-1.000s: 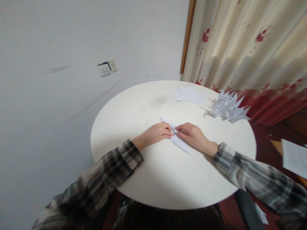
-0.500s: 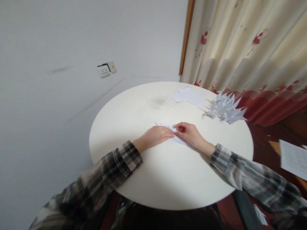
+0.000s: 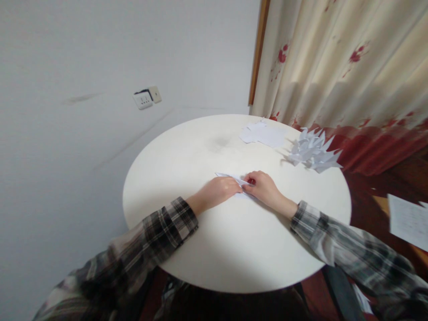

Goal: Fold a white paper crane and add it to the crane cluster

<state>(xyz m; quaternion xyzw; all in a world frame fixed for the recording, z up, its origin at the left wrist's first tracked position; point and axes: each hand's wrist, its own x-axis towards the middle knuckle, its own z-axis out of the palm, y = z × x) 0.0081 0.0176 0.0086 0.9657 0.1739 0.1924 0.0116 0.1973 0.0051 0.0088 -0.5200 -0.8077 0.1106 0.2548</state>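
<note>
A small folded sheet of white paper [image 3: 223, 174] lies at the middle of the round white table [image 3: 247, 243], mostly covered by my hands. My left hand [image 3: 220, 189] rests over its near left part, fingers together and pressed on the paper. From the other side, my right hand [image 3: 264, 187] pinches the paper between thumb and curled fingers. The two hands' fingertips nearly meet over the paper. How the folds run under my fingers is hidden.
Several folded white paper cranes [image 3: 314, 151] cluster at the table's back right. Left of them lie loose white paper sheets [image 3: 262, 134]. A wall with a socket [image 3: 143, 100] stands behind, a curtain [image 3: 314, 67] at the right. Printed paper [image 3: 408, 220] lies lower right, beyond the table.
My right fingers have closed on the paper's edge. The paper's far left edge now shows more above my left hand. The hands have barely moved; the view has shifted slightly.
</note>
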